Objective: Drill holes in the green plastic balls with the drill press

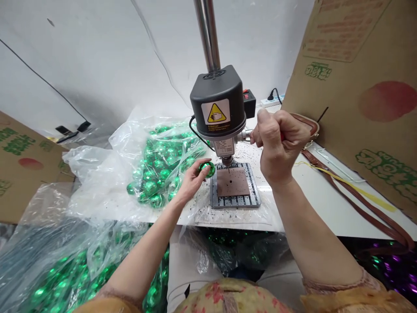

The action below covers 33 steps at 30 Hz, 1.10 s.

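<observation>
A small bench drill press with a black motor cap stands on the white table. Its grey slotted base carries a brown block with a hole in it. My left hand pinches a shiny green faceted bead at the base's left edge, just beside the drill chuck. My right hand is closed in a fist around the press's red-handled feed lever, to the right of the drill head.
A clear plastic bag of green beads lies left of the press; another bag of them sits lower left. Cardboard boxes lean at right and left. A brown strap, a power strip and dark drilling debris lie on the table.
</observation>
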Available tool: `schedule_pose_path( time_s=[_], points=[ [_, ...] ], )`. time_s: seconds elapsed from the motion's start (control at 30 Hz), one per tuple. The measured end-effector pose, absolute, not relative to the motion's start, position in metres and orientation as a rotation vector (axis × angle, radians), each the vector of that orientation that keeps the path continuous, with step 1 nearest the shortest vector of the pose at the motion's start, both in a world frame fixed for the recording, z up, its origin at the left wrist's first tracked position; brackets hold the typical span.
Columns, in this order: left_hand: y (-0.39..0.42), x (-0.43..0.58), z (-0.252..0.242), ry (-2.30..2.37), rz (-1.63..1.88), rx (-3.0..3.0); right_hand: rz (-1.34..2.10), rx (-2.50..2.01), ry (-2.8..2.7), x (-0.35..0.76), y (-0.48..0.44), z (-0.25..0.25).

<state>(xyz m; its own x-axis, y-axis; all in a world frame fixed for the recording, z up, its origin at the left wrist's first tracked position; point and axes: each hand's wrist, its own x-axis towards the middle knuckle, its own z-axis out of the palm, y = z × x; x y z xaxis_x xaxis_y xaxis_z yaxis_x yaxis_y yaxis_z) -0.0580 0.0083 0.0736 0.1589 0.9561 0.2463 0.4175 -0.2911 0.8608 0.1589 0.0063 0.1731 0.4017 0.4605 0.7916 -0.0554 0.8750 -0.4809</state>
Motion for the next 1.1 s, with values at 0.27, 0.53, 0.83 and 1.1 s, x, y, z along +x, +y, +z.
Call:
schedule_pose_path(
  time_s=[0.27,0.53,0.83,1.1],
  points=[
    [0.005,-0.024,0.047,1.0,1.284,0.794,0.312,-0.453,-1.133,0.16,0.005,0.172],
    [0.012,-0.022,0.027,1.107,1.304,1.136,0.282,-0.439,-1.131,0.159,0.005,0.171],
    [0.019,-0.018,0.016,1.086,1.273,1.335,0.27,-0.44,-1.144,0.16,0.004,0.171],
    [0.021,-0.009,0.012,1.069,1.278,1.445,0.286,-0.451,-1.154,0.16,0.003,0.17]
  ],
)
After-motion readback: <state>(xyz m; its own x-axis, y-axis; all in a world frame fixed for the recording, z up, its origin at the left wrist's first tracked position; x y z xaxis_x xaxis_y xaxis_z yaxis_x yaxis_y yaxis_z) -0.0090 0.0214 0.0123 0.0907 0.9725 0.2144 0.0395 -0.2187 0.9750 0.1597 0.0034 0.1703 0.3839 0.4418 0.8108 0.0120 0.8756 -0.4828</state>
